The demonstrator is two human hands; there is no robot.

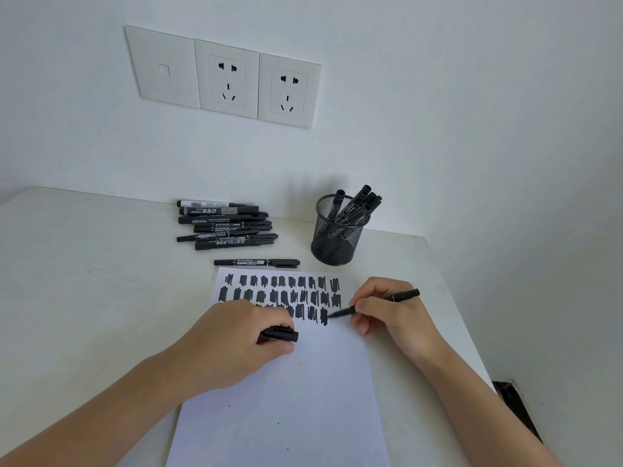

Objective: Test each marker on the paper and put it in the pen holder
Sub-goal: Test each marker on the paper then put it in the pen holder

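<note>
A white sheet of paper [296,382] lies on the table, its top part covered by rows of black scribbles. My right hand [387,311] holds an uncapped black marker [403,295] with its tip touching the paper at the end of the third row of scribbles. My left hand [242,335] rests on the paper and grips the marker's black cap [281,333]. A black mesh pen holder [338,230] stands behind the paper with several markers in it. A pile of black markers [224,225] lies at the back left, and a single marker [257,262] lies just above the paper.
The white table [84,281] meets a white wall at the back. Its right edge [448,281] runs close to my right hand. Wall sockets [226,77] sit above the marker pile.
</note>
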